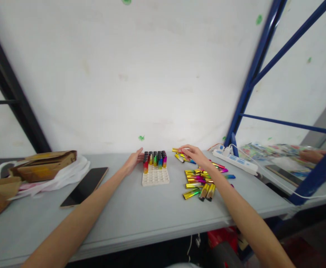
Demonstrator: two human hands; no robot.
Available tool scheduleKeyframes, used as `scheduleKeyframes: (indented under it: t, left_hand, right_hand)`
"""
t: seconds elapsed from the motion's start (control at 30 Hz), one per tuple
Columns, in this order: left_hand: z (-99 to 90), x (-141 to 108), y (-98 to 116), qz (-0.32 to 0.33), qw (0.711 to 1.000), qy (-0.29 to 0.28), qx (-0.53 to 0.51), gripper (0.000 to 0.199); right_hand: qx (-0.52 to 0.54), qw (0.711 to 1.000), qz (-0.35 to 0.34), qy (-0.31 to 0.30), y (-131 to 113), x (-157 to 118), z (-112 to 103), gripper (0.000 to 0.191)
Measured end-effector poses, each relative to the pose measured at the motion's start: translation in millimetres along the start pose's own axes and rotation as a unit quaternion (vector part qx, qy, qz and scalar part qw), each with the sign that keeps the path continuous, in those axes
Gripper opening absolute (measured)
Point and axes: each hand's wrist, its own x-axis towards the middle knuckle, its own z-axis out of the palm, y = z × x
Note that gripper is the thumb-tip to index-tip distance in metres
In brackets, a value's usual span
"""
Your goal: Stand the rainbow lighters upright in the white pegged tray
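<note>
Forearms (241, 212) between phone (84, 187) and power strip (235, 162)

Left hand (134, 160) beside white tray (155, 178), lighters (155, 160) upright in back rows; right hand (193, 153) at gold lighter (174, 150).

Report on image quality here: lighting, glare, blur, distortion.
Head view: soft, even light, with bright glints on the loose metallic lighters; head view: apparent wide-angle stretch, blue post and black post leaning outward; head view: co-worker's hand looks soft.
</note>
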Motion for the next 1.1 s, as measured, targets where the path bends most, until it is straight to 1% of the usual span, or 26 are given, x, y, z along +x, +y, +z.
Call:
scheduleKeyframes:
  t: [0.07,0.13,0.23,0.27,0.33,0.43,0.57,0.63,0.7,0.8,0.9,1.0,1.1]
  left_hand:
    - [-0.7,-1,0,0.005,1.000,-0.008,-0.005,0.051]
    - [-0.2,-3,0,0.014,1.000,-0.021,-0.009,0.050]
    - [2.6,-6,0,0.034,0.999,-0.042,-0.007,0.047]
    - [3.6,-6,0,0.038,0.998,-0.042,-0.006,0.046]
    - [5.1,-6,-1,0.045,0.998,-0.043,-0.001,0.047]
    - [5.2,-5,-3,0.053,0.997,-0.055,-0.003,0.048]
    - [3.5,-5,-4,0.050,0.997,-0.052,-0.011,0.049]
    - [3.4,-6,-3,0.047,0.998,-0.048,-0.005,0.050]
    - [3.9,-7,-1,0.045,0.998,-0.050,0.001,0.051]
    - [5.2,-8,0,0.042,0.998,-0.049,0.002,0.050]
    - [6.1,-8,1,0.039,0.998,-0.042,0.004,0.049]
    - [6.4,-8,0,0.039,0.998,-0.039,0.006,0.049]
    - [6.4,-8,0,0.040,0.998,-0.039,0.003,0.048]
  right_hand:
    - [0.055,0.998,0.001,0.019,-8,9,17,0.045]
    - [0.075,0.997,0.013,0.021,-14,19,34,0.042]
    - [0.080,0.997,0.015,0.018,-20,29,59,0.044]
    - [0.090,0.996,0.014,0.015,-21,30,67,0.045]
    - [0.127,0.992,0.014,-0.007,-20,30,82,0.044]
    - [0.195,0.979,0.020,-0.049,-18,25,98,0.042]
    - [0.212,0.973,0.063,-0.056,-17,17,108,0.039]
    - [0.192,0.977,0.083,-0.045,-17,14,111,0.041]
    - [0.148,0.985,0.086,-0.022,-15,12,115,0.045]
    - [0.054,0.996,0.064,0.027,-11,10,120,0.050]
    - [-0.033,0.996,0.041,0.070,-7,9,124,0.047]
    - [-0.077,0.993,0.032,0.081,-7,8,125,0.041]
    - [-0.083,0.993,0.027,0.079,-7,8,125,0.036]
